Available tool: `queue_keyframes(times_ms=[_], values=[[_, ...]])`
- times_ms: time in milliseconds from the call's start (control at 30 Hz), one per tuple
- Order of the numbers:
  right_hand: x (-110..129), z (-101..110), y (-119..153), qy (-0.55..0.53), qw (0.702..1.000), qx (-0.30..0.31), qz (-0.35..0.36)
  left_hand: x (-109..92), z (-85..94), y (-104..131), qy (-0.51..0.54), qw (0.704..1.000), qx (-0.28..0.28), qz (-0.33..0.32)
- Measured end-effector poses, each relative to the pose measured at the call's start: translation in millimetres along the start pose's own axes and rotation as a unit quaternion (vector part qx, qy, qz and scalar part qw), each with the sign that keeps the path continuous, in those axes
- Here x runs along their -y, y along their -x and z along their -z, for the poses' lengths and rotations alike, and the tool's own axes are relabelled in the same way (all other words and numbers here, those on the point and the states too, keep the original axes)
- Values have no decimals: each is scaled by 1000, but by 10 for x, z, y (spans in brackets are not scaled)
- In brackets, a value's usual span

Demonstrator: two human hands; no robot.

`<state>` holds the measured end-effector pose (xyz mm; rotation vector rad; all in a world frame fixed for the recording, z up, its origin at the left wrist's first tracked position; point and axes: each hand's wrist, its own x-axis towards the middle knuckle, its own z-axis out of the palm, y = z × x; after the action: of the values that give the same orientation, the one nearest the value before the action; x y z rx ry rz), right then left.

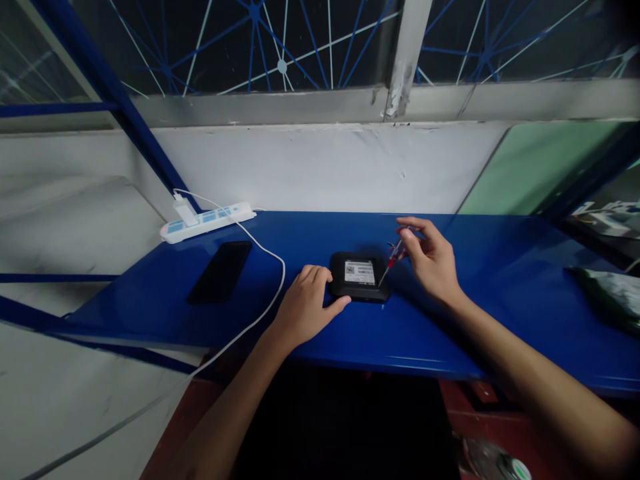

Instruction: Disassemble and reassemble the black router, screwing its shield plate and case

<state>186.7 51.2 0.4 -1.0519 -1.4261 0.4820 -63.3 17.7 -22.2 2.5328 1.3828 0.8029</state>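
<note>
A black, rounded device (339, 275) with a white printed label lies flat on the blue table (310, 333). My left hand (309, 305) grips its left side, fingertips at the left edge and thumb along the near edge. Between the thumb and fingers of my right hand (429, 257) is a small screwdriver (395, 254) with a clear handle and a red collar. It slants down to the left, and its tip meets the device near the right end of the label.
A black phone (220, 272) lies at the left, below a white power strip (210, 222) with a plugged-in charger. The white cable (283, 267) curves past my left arm. A dark green packet (610, 293) sits far right; a plastic bottle (487, 460) is below the table.
</note>
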Motion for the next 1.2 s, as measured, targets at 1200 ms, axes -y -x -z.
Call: queue_keyframes(times_ms=[1200], values=[[52, 78, -51, 20, 998, 44, -38, -31, 50, 23, 6, 1000, 8, -19]])
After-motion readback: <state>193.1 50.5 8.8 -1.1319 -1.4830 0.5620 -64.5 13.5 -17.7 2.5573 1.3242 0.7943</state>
